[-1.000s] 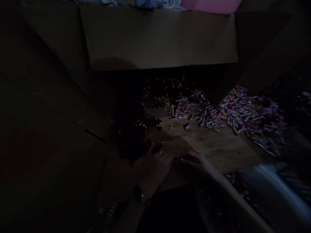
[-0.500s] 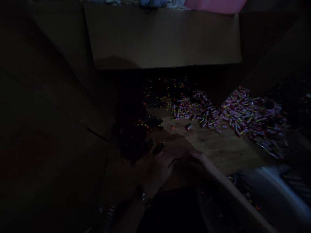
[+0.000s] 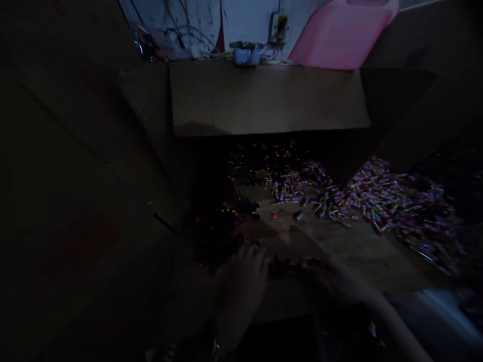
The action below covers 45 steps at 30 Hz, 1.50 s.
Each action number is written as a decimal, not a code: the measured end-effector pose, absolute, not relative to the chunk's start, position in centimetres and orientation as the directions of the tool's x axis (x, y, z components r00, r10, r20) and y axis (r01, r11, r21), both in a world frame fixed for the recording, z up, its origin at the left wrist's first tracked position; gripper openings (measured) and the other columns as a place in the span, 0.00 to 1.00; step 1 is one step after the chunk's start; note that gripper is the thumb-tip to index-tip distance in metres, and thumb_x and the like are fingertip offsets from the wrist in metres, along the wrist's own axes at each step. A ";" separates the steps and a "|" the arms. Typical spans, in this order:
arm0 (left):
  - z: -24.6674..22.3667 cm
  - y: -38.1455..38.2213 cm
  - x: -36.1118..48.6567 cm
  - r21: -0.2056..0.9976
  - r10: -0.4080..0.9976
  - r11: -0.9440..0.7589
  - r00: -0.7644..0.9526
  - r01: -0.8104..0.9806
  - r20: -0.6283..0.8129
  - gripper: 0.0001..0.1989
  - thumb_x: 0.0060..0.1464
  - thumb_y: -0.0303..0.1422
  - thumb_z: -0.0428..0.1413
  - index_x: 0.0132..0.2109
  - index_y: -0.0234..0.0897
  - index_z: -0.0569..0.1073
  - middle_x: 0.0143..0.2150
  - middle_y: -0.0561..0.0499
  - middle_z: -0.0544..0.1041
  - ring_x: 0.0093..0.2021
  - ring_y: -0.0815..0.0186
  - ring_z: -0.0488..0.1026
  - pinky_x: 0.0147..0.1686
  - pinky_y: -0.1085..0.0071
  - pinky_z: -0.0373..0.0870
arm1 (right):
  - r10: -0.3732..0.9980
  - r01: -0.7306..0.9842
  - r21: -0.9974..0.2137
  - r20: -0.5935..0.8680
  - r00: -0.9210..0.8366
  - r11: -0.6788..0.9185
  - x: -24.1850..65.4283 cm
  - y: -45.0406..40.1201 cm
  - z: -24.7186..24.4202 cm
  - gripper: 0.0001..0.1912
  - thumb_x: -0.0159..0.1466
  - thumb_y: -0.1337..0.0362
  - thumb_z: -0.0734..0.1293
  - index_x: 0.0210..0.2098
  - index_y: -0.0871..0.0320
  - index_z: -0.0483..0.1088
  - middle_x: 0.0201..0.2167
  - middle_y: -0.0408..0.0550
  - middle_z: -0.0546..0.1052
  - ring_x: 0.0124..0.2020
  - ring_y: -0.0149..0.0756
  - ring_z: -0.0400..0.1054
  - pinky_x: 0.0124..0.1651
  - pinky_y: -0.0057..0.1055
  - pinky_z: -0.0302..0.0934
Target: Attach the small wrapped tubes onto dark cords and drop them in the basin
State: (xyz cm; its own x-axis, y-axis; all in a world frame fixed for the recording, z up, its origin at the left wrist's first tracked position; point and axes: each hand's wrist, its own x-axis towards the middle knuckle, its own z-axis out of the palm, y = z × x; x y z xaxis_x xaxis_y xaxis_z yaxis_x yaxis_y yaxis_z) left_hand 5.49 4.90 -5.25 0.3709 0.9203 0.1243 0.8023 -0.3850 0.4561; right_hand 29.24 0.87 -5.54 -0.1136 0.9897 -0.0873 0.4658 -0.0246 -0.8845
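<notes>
The view is very dark. My left hand [image 3: 245, 276], back up, lies on the wooden surface at the near edge of a pile of dark small pieces [image 3: 215, 221]; its fingers point forward and what is under them is hidden. My right hand [image 3: 332, 276] is to the right, low over the surface, beside a row of dark pieces [image 3: 283, 266] between the two hands. Its fingers are lost in shadow. Farther right lies a heap of small pink and yellow wrapped pieces [image 3: 377, 196].
A cardboard box [image 3: 267, 100] with its flap hanging down stands behind the piles. Beyond it are a pink plastic container [image 3: 339, 35], a wall socket [image 3: 279, 27] and cables. A large cardboard panel [image 3: 75, 201] fills the left side.
The view has tilted up, showing more of the wall and the pink container. My hands, close together before, are farther apart, with dark pieces now visible between them.
</notes>
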 end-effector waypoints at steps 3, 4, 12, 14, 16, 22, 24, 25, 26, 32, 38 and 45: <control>-5.1 5.8 4.4 0.268 0.946 -0.325 0.310 0.907 0.095 0.15 0.57 0.28 0.52 0.51 0.34 0.70 0.43 0.43 0.75 0.44 0.52 0.68 0.40 0.56 0.65 | 0.997 0.493 -0.867 -0.075 0.007 -0.068 32.9 0.8 -6.7 0.19 0.54 0.51 0.66 0.40 0.56 0.74 0.41 0.57 0.78 0.43 0.49 0.72 0.46 0.42 0.66; -5.3 6.0 4.3 0.222 0.941 -0.337 0.325 0.915 0.091 0.16 0.56 0.27 0.52 0.52 0.34 0.70 0.44 0.42 0.75 0.43 0.52 0.67 0.39 0.56 0.64 | 0.996 0.505 -0.858 -0.075 0.057 -0.094 34.0 1.0 -7.2 0.20 0.54 0.51 0.66 0.41 0.56 0.73 0.40 0.57 0.78 0.42 0.49 0.72 0.45 0.42 0.67; -5.9 6.6 4.0 0.181 0.922 -0.384 0.366 0.905 0.127 0.15 0.55 0.29 0.53 0.50 0.39 0.71 0.40 0.45 0.77 0.41 0.55 0.69 0.38 0.60 0.65 | 0.930 0.610 -0.747 -0.027 0.367 -0.263 36.3 1.0 -7.8 0.22 0.56 0.54 0.60 0.45 0.60 0.69 0.38 0.59 0.78 0.32 0.48 0.73 0.22 0.34 0.63; -5.2 6.9 3.3 0.167 0.921 -0.388 0.378 0.906 0.094 0.13 0.57 0.29 0.51 0.49 0.38 0.72 0.37 0.46 0.77 0.39 0.57 0.70 0.38 0.62 0.66 | 0.946 0.574 -0.785 -0.047 0.320 -0.233 34.9 0.7 -7.3 0.23 0.60 0.52 0.59 0.50 0.58 0.66 0.37 0.56 0.78 0.31 0.44 0.73 0.21 0.31 0.62; -4.4 7.0 2.6 0.161 0.899 -0.439 0.432 0.884 0.079 0.14 0.57 0.29 0.50 0.50 0.39 0.72 0.40 0.46 0.77 0.42 0.57 0.69 0.40 0.61 0.66 | 0.965 0.525 -0.827 -0.078 0.249 -0.202 33.3 0.4 -7.1 0.26 0.62 0.50 0.58 0.54 0.57 0.61 0.33 0.52 0.78 0.28 0.40 0.72 0.23 0.30 0.62; -4.0 6.0 3.7 0.290 0.592 -0.783 0.803 0.551 0.072 0.16 0.53 0.28 0.55 0.50 0.44 0.71 0.55 0.51 0.71 0.60 0.57 0.58 0.60 0.54 0.51 | 0.975 0.351 -0.917 -0.217 -0.042 -0.189 28.9 0.5 -6.5 0.16 0.59 0.51 0.64 0.39 0.55 0.69 0.31 0.46 0.75 0.33 0.37 0.70 0.35 0.30 0.64; -4.4 5.8 4.5 0.321 0.568 -0.786 0.822 0.528 0.040 0.10 0.55 0.27 0.53 0.44 0.42 0.74 0.46 0.51 0.75 0.54 0.59 0.65 0.60 0.55 0.51 | 0.944 0.293 -0.929 -0.284 -0.171 -0.226 27.9 0.6 -5.5 0.14 0.59 0.52 0.66 0.38 0.55 0.72 0.35 0.46 0.77 0.37 0.38 0.70 0.40 0.31 0.63; -4.6 5.7 4.8 0.336 0.585 -0.771 0.810 0.542 0.037 0.10 0.56 0.26 0.51 0.42 0.41 0.74 0.44 0.51 0.75 0.51 0.60 0.67 0.59 0.56 0.54 | 0.926 0.252 -0.936 -0.302 -0.224 -0.244 27.5 0.6 -5.1 0.14 0.59 0.52 0.66 0.38 0.55 0.74 0.37 0.46 0.77 0.40 0.39 0.70 0.43 0.32 0.63; -4.7 5.6 5.0 0.355 0.607 -0.751 0.794 0.556 0.041 0.10 0.56 0.25 0.51 0.42 0.40 0.74 0.43 0.50 0.75 0.49 0.61 0.68 0.56 0.58 0.58 | 0.913 0.207 -0.942 -0.314 -0.261 -0.265 27.2 0.6 -4.7 0.15 0.59 0.52 0.66 0.39 0.54 0.74 0.39 0.46 0.78 0.42 0.41 0.70 0.46 0.33 0.62; -5.2 4.6 5.0 0.503 0.697 -0.642 0.713 0.579 0.070 0.16 0.54 0.21 0.51 0.47 0.42 0.72 0.44 0.50 0.73 0.44 0.64 0.70 0.44 0.67 0.68 | 0.923 0.115 -0.934 -0.353 -0.150 -0.339 26.3 0.3 -6.5 0.19 0.55 0.50 0.70 0.39 0.57 0.75 0.35 0.46 0.79 0.39 0.40 0.71 0.42 0.33 0.64; -6.2 3.8 4.9 0.493 0.693 -0.671 0.705 0.554 0.152 0.10 0.58 0.25 0.50 0.45 0.37 0.71 0.43 0.49 0.75 0.45 0.63 0.70 0.47 0.65 0.67 | 0.964 0.191 -0.949 -0.264 -0.036 -0.252 26.1 0.3 -9.1 0.18 0.54 0.49 0.70 0.34 0.58 0.75 0.32 0.47 0.78 0.35 0.38 0.70 0.40 0.32 0.63; -7.0 4.1 4.4 0.472 0.662 -0.706 0.729 0.527 0.176 0.09 0.57 0.26 0.51 0.43 0.38 0.73 0.40 0.51 0.77 0.41 0.63 0.72 0.47 0.63 0.68 | 0.969 0.186 -0.955 -0.243 -0.045 -0.231 25.7 -0.1 -9.7 0.18 0.54 0.50 0.70 0.35 0.59 0.74 0.34 0.47 0.78 0.37 0.39 0.70 0.41 0.33 0.63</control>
